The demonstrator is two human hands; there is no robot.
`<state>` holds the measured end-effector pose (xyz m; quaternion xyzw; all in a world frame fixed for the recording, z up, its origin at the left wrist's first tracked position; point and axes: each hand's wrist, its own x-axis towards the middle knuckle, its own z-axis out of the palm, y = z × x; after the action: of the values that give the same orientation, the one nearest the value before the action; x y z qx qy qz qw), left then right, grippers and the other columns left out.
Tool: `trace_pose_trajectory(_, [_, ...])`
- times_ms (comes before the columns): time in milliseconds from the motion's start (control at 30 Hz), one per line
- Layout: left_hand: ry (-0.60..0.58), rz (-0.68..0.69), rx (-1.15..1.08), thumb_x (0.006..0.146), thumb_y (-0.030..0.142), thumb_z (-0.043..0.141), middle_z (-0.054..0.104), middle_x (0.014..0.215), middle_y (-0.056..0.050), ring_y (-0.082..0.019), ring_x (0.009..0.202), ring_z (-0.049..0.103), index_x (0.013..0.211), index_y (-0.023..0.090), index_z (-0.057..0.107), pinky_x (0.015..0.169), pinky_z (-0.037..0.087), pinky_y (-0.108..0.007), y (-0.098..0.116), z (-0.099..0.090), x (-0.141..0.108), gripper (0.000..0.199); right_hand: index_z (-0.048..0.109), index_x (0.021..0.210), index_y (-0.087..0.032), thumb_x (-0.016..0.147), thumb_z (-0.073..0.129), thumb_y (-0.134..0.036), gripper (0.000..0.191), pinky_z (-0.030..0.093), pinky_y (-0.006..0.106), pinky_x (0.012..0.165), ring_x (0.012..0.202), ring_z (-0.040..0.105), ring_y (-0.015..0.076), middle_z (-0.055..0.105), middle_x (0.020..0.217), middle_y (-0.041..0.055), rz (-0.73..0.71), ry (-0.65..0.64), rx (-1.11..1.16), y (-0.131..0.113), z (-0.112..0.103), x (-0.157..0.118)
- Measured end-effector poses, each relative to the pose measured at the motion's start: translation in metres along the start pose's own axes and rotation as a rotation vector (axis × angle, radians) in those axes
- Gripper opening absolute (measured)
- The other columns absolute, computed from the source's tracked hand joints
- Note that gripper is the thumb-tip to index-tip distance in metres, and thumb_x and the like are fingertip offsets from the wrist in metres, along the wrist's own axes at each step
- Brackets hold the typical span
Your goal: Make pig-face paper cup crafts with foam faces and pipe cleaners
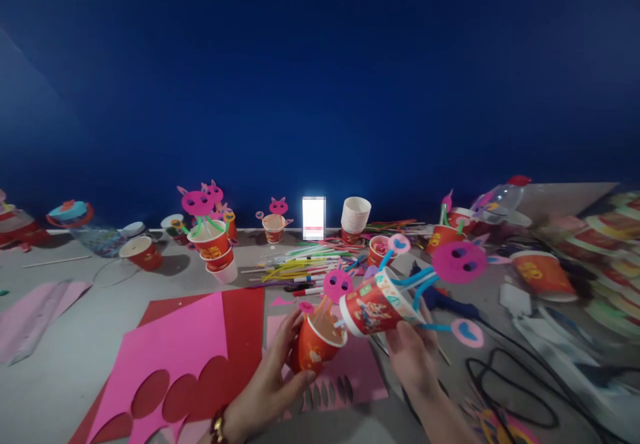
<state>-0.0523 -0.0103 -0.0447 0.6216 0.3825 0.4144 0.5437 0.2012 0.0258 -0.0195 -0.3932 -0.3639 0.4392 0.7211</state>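
Observation:
My left hand (280,364) is wrapped round a red paper cup (320,347). A small pink paper animal head (339,287) rises from it. In my right hand (415,351) is a second paper cup (375,304), tipped on its side, its patterned wall facing me. Blue stems come out of its right end, carrying a larger pink animal head (459,262) and pale pink discs with blue hearts (467,333). The left end of this cup is close to the first cup's rim; I cannot tell whether they touch.
Pink sheet with round cut-outs (175,337) lies on red paper (245,317) at left. Behind are coloured stems (305,264), stacked white cups (356,214) and decorated cups (207,241). A black cable (500,357) loops at right, near a tipped cup (544,275).

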Motion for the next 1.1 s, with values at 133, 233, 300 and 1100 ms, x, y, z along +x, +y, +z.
trace_pose_trajectory(133, [-0.021, 0.03, 0.028, 0.094, 0.032, 0.062, 0.02, 0.167, -0.009, -0.031, 0.152, 0.021, 0.157, 0.036, 0.018, 0.121, 0.027, -0.047, -0.005, 0.002, -0.003, 0.077, 0.063, 0.125, -0.03, 0.069, 0.086, -0.033, 0.061, 0.058, 0.042, 0.088, 0.102, 0.072, 0.0288, 0.078, 0.11, 0.0063, -0.004, -0.091, -0.087, 0.008, 0.001, -0.01])
trace_pose_trajectory(233, [-0.024, 0.053, 0.041, 0.094, 0.03, 0.061, 0.02, 0.167, -0.009, -0.031, 0.152, 0.022, 0.157, 0.035, 0.018, 0.121, 0.027, -0.047, -0.009, -0.001, -0.004, 0.076, 0.065, 0.123, -0.031, 0.07, 0.086, -0.031, 0.057, 0.055, 0.041, 0.095, 0.111, 0.068, 0.0293, 0.073, 0.12, 0.0067, -0.02, -0.169, -0.14, 0.011, 0.001, -0.014])
trace_pose_trajectory(300, [-0.008, 0.061, 0.051, 0.094, 0.029, 0.062, 0.023, 0.167, -0.009, -0.031, 0.152, 0.023, 0.157, 0.034, 0.02, 0.121, 0.027, -0.048, -0.01, -0.002, -0.005, 0.076, 0.065, 0.123, -0.031, 0.072, 0.085, -0.034, 0.055, 0.055, 0.043, 0.097, 0.112, 0.067, 0.0307, 0.072, 0.123, 0.0081, -0.001, -0.231, -0.144, 0.01, 0.003, -0.015])
trace_pose_trajectory(1100, [-0.017, 0.047, -0.132, 0.093, 0.03, 0.064, 0.022, 0.167, -0.006, -0.031, 0.151, 0.024, 0.155, 0.039, 0.026, 0.121, 0.029, -0.047, -0.008, 0.005, -0.001, 0.073, 0.065, 0.123, -0.025, 0.079, 0.079, -0.039, 0.049, 0.05, 0.049, 0.103, 0.112, 0.067, 0.0327, 0.076, 0.109, 0.0105, -0.034, -0.321, -0.271, -0.018, 0.028, -0.006])
